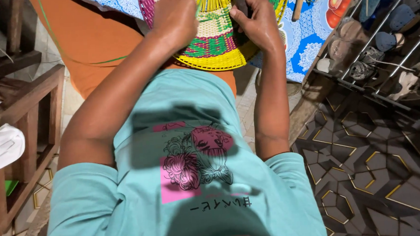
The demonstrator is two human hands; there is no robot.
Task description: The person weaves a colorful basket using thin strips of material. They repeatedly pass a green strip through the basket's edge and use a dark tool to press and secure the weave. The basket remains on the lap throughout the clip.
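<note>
Both hands, left hand [176, 17] and right hand [257, 22], grip woven basket [213, 46].

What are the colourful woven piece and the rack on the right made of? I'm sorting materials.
Woven piece: apparently glossy plastic strips, judging by the bright yellow, green and pink bands with a sheen. Rack: likely metal, with thin shiny silvery bars holding shoes.

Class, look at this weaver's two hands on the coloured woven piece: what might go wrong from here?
1. The right hand grips a dark tool close to the left hand; a slip might nick the fingers.
2. The loose green strand trails over the orange surface and could snag.
3. The woven piece sits at the surface's edge, so it may slide off.
</note>
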